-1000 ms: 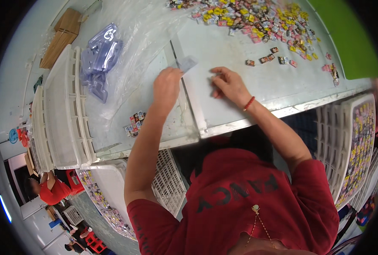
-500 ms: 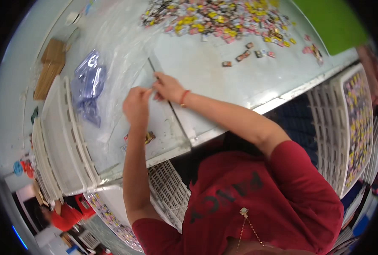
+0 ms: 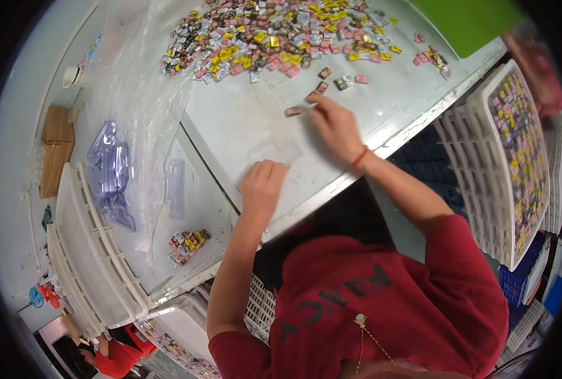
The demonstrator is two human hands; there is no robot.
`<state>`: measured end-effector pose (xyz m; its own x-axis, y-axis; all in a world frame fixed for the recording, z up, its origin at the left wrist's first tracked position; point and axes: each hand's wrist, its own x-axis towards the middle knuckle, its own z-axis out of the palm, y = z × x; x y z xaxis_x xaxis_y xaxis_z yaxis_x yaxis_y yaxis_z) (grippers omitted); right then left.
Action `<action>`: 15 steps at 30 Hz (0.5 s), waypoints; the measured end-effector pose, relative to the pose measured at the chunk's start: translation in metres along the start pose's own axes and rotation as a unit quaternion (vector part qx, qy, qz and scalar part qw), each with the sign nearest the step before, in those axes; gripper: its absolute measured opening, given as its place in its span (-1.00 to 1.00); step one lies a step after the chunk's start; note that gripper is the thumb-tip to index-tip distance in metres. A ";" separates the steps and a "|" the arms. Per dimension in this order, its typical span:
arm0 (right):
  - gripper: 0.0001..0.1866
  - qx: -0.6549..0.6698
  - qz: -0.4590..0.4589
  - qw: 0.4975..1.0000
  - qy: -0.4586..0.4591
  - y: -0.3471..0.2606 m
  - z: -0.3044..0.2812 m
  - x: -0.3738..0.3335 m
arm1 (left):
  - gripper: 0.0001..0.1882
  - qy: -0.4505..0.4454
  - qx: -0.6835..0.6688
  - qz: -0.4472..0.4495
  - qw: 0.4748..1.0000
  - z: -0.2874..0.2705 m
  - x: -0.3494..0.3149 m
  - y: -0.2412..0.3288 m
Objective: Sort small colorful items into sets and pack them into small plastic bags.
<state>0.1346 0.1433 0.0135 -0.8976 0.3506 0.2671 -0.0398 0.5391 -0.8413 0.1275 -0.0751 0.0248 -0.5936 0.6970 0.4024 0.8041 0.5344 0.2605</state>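
Note:
My left hand (image 3: pixel 265 189) is low over the table, fingers curled and together. Just beyond its fingertips is a faint, see-through plastic piece (image 3: pixel 276 146); the grip itself is hidden. My right hand (image 3: pixel 336 131) reaches forward, fingers bent and apart, its index fingertip at a small dark-and-orange wrapped piece (image 3: pixel 319 90). A similar loose piece (image 3: pixel 292 112) lies to the left of that hand. Farther off spreads a large pile of small pink, yellow, white and black pieces (image 3: pixel 275 41). A clear plastic case (image 3: pixel 176 188) lies left of my left hand.
Bluish clear cases (image 3: pixel 112 177) lie heaped at left on plastic sheeting (image 3: pixel 145 82). A cluster of small pieces (image 3: pixel 188 246) sits near the front edge. White trays (image 3: pixel 98 234) stand left; stacked trays (image 3: pixel 483 164) stand right. Another person in red (image 3: pixel 118 359) is at lower left.
My hands, which were together at the table seam, have separated. The right has moved forward and right to the loose pieces; the left has shifted right. The view has also shifted.

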 end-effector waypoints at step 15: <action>-0.61 -0.323 -0.162 0.932 -0.012 0.044 -0.064 0.036 | -0.71 -0.014 -0.097 0.016 0.995 0.044 0.105 -0.031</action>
<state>0.1284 0.2286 0.0159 -0.8940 0.0762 0.4415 -0.0452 0.9651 -0.2580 0.0389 0.0030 0.0201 -0.5663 0.7270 0.3883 0.8121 0.4118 0.4133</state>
